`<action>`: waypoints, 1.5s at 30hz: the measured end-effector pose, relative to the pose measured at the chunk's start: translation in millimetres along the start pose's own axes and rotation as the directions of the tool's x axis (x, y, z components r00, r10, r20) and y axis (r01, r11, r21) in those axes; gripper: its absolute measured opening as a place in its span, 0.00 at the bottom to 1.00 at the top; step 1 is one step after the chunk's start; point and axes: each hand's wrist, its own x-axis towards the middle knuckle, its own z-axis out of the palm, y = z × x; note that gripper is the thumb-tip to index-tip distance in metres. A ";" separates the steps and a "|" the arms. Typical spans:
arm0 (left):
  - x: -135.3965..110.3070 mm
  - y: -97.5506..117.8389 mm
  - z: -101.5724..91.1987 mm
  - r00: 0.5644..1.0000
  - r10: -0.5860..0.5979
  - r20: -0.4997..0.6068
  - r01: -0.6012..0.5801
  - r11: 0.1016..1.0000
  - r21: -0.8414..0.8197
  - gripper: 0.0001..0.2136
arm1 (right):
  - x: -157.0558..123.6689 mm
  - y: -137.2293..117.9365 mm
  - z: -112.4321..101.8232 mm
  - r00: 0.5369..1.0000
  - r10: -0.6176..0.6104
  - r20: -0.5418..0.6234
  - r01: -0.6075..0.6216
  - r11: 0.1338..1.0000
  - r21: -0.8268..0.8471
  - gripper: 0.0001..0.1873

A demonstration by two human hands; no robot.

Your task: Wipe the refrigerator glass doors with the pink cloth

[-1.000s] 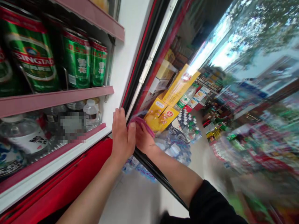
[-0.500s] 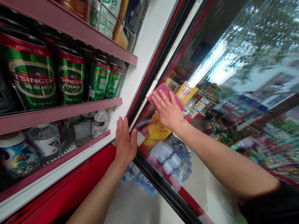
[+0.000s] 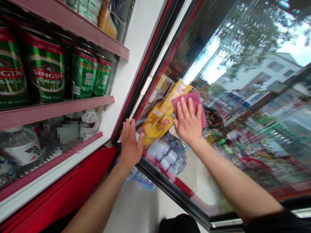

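My right hand point(image 3: 188, 121) presses a folded pink cloth point(image 3: 202, 110) flat against the glass of the open fridge door point(image 3: 233, 106). Its fingers lie stretched out over the cloth, the thumb off its left edge. Lower and further left, my left hand point(image 3: 131, 142) rests with straight fingers and the thumb apart at the door's hinge-side corner, by the black frame and its white strip point(image 3: 159, 53). Nothing shows in that hand. The palms of both hands are hidden from me.
To the left, fridge shelves point(image 3: 55, 106) hold green beer cans point(image 3: 47, 69) and water bottles point(image 3: 20, 145). Behind the glass appear yellow boxes point(image 3: 155, 124) and a wrapped water pack point(image 3: 167, 158). Another pack point(image 3: 145, 181) shows on the floor below the door's black lower frame point(image 3: 170, 192).
My right hand has slid the cloth across the glass to the right and slightly down, away from the hinge-side strip. My left hand stays at the door corner. The view has shifted right.
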 end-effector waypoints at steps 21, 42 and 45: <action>-48.2 13.7 40.9 0.958 0.177 0.224 -0.181 0.983 -0.003 0.35 | -248.8 55.4 -14.7 0.931 0.356 0.080 -0.332 0.918 -0.217 0.37; 0.0 1.6 15.1 0.984 0.178 -0.022 -0.177 0.984 0.038 0.36 | -2.4 -87.7 70.8 0.697 -0.670 0.256 0.671 0.736 0.097 0.32; 10.2 12.7 5.2 0.978 0.203 -0.038 -0.202 0.979 0.032 0.36 | 16.7 -70.2 54.0 0.849 -0.508 0.147 0.510 0.860 0.027 0.34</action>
